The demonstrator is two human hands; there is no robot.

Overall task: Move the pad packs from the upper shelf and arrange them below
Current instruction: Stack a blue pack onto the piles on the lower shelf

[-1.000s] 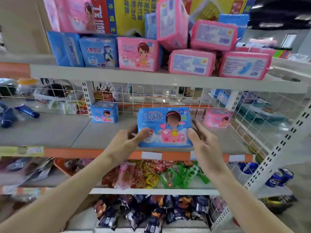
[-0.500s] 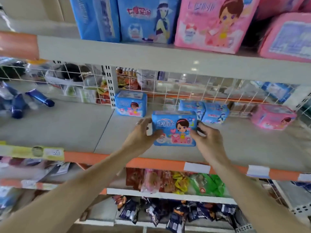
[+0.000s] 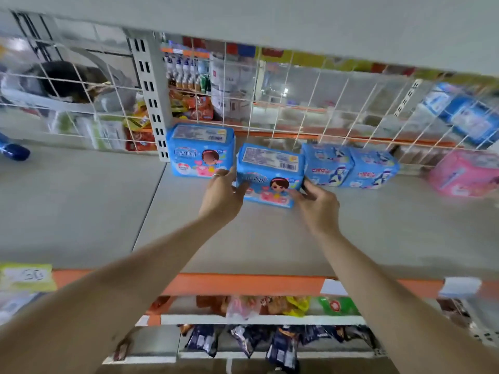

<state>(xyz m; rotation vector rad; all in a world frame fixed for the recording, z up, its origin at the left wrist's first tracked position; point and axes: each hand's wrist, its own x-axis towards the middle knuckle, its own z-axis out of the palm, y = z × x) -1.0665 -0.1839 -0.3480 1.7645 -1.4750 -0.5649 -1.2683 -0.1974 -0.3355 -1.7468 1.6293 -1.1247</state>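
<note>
I hold a blue pad pack [image 3: 270, 174] with a cartoon girl on its front between both hands, deep on the lower shelf [image 3: 270, 238]. My left hand [image 3: 222, 197] grips its left end and my right hand [image 3: 317, 203] its right end. It stands in a row near the wire back: a matching blue pack [image 3: 200, 149] on its left, two blue packs [image 3: 328, 164] [image 3: 371, 168] on its right, and a pink pack [image 3: 464, 174] farther right. The upper shelf [image 3: 270, 20] shows only its underside; its packs are hidden.
A white wire grid [image 3: 283, 103] backs the shelf, with an upright post [image 3: 151, 98] at left. A dark blue tube [image 3: 13, 151] lies at far left. The orange shelf edge [image 3: 243, 283] carries price tags. Snack bags [image 3: 270, 306] fill the shelves underneath.
Both hands have carried the blue pack from the shelf's front back into the row, between the matching pack and the two others. The view has dropped below the upper shelf.
</note>
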